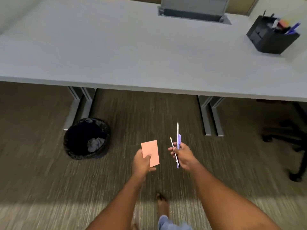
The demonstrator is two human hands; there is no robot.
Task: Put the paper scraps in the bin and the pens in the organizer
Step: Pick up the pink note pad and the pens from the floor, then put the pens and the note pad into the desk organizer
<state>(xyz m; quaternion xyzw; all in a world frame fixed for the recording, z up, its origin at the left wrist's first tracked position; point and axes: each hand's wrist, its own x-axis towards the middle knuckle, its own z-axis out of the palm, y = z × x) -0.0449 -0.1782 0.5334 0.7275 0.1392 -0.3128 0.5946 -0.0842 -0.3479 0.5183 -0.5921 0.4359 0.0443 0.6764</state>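
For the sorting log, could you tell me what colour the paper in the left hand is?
The paper is salmon pink, seen in the head view.

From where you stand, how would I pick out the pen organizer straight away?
Look at the long grey desk and follow its top to the far right corner. The organizer is the black box standing there, with blue pens sticking out of its top. The only other dark container, the bin, is round and sits on the floor.

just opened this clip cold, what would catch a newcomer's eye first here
The two hands low in the middle: the left hand holds a pink paper, the right hand a bundle of pens. Next, the black-lined bin on the carpet to the left, and the black organizer at the desk's far right.
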